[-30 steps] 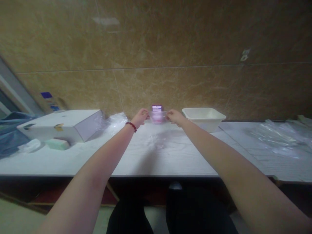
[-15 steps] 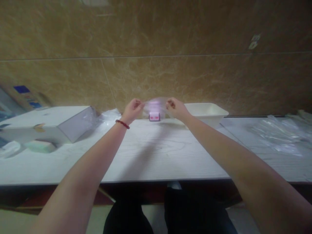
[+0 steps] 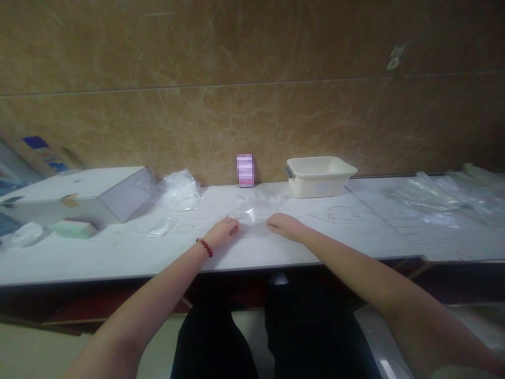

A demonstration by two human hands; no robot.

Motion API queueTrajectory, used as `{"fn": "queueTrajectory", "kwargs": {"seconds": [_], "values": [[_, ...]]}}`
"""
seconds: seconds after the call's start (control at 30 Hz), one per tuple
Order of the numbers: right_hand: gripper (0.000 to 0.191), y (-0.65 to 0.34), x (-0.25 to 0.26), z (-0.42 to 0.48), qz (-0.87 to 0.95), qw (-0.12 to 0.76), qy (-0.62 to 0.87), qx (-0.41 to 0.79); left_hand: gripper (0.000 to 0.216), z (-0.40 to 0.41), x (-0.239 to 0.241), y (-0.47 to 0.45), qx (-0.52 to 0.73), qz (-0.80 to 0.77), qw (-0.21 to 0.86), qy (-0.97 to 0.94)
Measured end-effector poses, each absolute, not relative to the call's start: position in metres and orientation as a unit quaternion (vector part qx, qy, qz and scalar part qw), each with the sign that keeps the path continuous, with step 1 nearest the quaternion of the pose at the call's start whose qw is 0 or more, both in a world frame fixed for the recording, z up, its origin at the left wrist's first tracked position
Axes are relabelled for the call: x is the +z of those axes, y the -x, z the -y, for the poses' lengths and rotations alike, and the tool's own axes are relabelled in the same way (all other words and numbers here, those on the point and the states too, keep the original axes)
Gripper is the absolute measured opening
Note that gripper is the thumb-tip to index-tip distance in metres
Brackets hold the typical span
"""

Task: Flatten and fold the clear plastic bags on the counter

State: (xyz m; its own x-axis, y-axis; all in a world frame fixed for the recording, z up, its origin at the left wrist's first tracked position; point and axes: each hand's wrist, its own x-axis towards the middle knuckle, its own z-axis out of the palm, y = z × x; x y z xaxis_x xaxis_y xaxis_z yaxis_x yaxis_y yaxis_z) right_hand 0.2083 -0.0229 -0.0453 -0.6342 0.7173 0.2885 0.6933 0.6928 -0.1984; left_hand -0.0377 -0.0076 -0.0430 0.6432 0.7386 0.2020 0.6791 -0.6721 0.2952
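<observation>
A clear plastic bag stretches between my two hands, low over the white tabletop. My left hand, with a red bead bracelet on its wrist, has its fingers closed on the bag's left side. The right side is pinched in the fingers of my right hand. Behind the bag, a phone-like device with a blurred screen leans upright against the wall. Whether anything lies inside the bag I cannot tell.
A cream plastic basin stands at the back, right of centre. On the left are a white box, a crumpled clear bag, a small flat packet and a pale green block. Several clear bags lie at right.
Both hands have come down and nearer to me with the plastic bag, from in front of the upright device to the tabletop. The device now shows in full.
</observation>
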Motion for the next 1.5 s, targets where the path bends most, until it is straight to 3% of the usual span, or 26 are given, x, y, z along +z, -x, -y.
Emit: {"fn": "queueTrajectory", "kwargs": {"seconds": [0.4,0.63,0.8,0.93,1.03,1.27,1.5], "values": [[0.027,-0.218,-0.042,0.043,0.934,0.131,0.332,-0.023,0.018,0.027,-0.035,0.054,0.067,-0.358,-0.075,-0.928],[0.031,-0.216,-0.034,0.054,0.936,0.093,0.339,-0.006,0.023,0.037,-0.014,0.044,0.128,-0.311,0.050,-0.940],[0.042,-0.224,-0.025,0.056,0.944,0.069,0.320,0.032,0.038,0.055,-0.040,-0.012,0.122,-0.358,0.000,-0.926],[0.032,-0.228,-0.014,0.039,0.924,0.137,0.353,0.063,0.049,0.061,-0.061,-0.028,0.102,-0.394,-0.022,-0.913],[0.043,-0.215,-0.014,0.011,0.898,0.171,0.398,0.070,0.051,0.060,-0.065,-0.026,0.088,-0.409,-0.021,-0.908],[0.052,-0.173,-0.049,-0.060,0.898,0.044,0.438,0.015,0.054,0.061,-0.064,-0.026,0.077,-0.427,-0.009,-0.901],[0.060,-0.168,-0.063,-0.099,0.851,0.017,0.524,0.000,0.054,0.062,-0.062,-0.023,0.090,-0.427,0.007,-0.900]]}}
